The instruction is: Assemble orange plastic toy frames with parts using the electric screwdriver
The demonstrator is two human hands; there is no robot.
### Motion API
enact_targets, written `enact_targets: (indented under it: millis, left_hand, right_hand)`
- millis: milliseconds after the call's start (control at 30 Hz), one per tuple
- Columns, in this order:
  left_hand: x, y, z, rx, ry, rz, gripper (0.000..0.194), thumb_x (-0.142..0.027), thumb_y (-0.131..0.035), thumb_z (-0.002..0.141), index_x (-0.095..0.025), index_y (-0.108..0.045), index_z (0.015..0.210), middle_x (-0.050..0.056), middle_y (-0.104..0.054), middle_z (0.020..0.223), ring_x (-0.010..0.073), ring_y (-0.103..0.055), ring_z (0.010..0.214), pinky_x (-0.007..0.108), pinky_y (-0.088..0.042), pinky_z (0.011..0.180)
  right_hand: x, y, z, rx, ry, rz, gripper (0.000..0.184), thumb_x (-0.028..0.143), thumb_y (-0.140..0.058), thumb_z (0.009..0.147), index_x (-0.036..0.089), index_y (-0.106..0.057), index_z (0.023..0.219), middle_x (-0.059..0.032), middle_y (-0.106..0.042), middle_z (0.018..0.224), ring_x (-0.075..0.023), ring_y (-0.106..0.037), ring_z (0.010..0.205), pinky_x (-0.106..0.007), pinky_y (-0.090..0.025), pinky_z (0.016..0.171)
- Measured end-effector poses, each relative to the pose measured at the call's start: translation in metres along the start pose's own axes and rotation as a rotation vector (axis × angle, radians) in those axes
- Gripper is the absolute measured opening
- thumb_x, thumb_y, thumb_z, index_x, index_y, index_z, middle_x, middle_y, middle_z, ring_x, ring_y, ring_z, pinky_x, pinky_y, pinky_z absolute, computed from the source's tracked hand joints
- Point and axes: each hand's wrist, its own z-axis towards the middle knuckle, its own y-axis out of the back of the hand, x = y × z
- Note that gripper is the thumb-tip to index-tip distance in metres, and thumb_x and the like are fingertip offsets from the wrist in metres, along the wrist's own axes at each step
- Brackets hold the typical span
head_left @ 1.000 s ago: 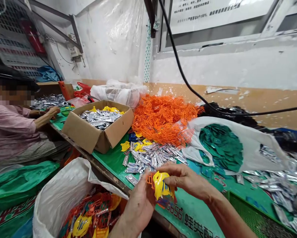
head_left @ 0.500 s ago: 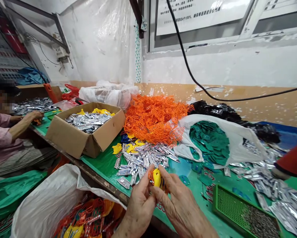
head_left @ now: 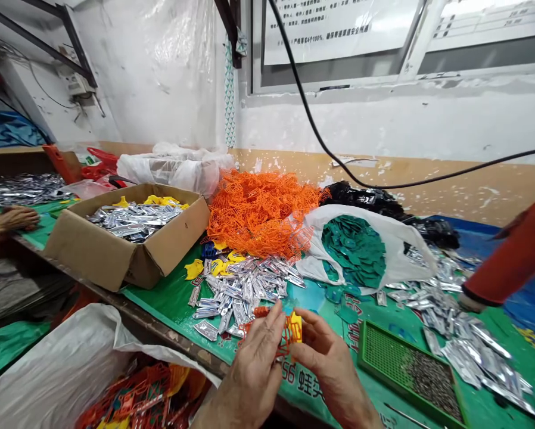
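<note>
My left hand [head_left: 252, 372] and my right hand [head_left: 330, 369] both pinch a small orange plastic lattice piece with a yellow part [head_left: 292, 331], held just above the green table edge. Its middle is partly hidden by my fingers. Right beyond my hands lies a pile of silver foil packets [head_left: 236, 295]. A heap of orange plastic lattices [head_left: 261, 214] rises behind that pile, and a few yellow plastic pieces [head_left: 193, 269] lie at its left.
A cardboard box [head_left: 128, 253] holds silver packets. A white sack [head_left: 57, 363] of lattices sits below the table edge at left. A white bag [head_left: 354, 250] holds green pieces. A green tray [head_left: 406, 369] stands at right. A co-worker's hand [head_left: 12, 219] and a red sleeve [head_left: 513, 256] show.
The view has swung right. My hands have turned the piece so that more orange lattice shows and less yellow. The co-worker's hand has moved toward the left edge of the view.
</note>
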Motion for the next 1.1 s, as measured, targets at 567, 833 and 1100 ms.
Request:
enact_targets:
  millis: [567,833,1100]
  left_hand:
    - [-0.043,0.003,0.028,-0.062,0.697,-0.525,0.045,-0.01,-0.066,0.08,-0.024,-0.069,0.123,0.007,-0.069,0.126,0.0285,-0.061,0.12,0.041,-0.041,0.11]
    - [-0.022,-0.021,0.005,0.027,-0.056,-0.195,0.057,-0.01,-0.046,0.09,-0.028,-0.047,0.144,0.01,-0.058,0.141,0.0296,-0.057,0.12,0.046,-0.043,0.104]
    - [-0.034,-0.042,-0.009,0.046,-0.106,0.05,0.056,-0.019,-0.036,0.097,-0.028,-0.028,0.152,0.014,-0.054,0.144,0.0318,-0.056,0.111,0.048,-0.042,0.098]
  right_hand:
    - [-0.001,0.037,-0.011,-0.114,0.194,-0.056,0.069,0.033,-0.089,0.056,0.027,-0.06,0.119,-0.0097,-0.068,0.12,-0.0266,-0.067,0.099,-0.039,-0.055,0.082]
    - [-0.019,0.037,-0.024,-0.101,0.259,0.177,0.09,0.028,-0.095,0.045,0.037,-0.058,0.126,-0.0053,-0.063,0.132,-0.0276,-0.061,0.118,-0.038,-0.052,0.094]
    - [-0.023,0.044,-0.035,-0.067,0.226,0.202,0.079,0.029,-0.096,0.038,0.037,-0.071,0.112,-0.0048,-0.072,0.118,-0.0252,-0.067,0.105,-0.033,-0.055,0.087]
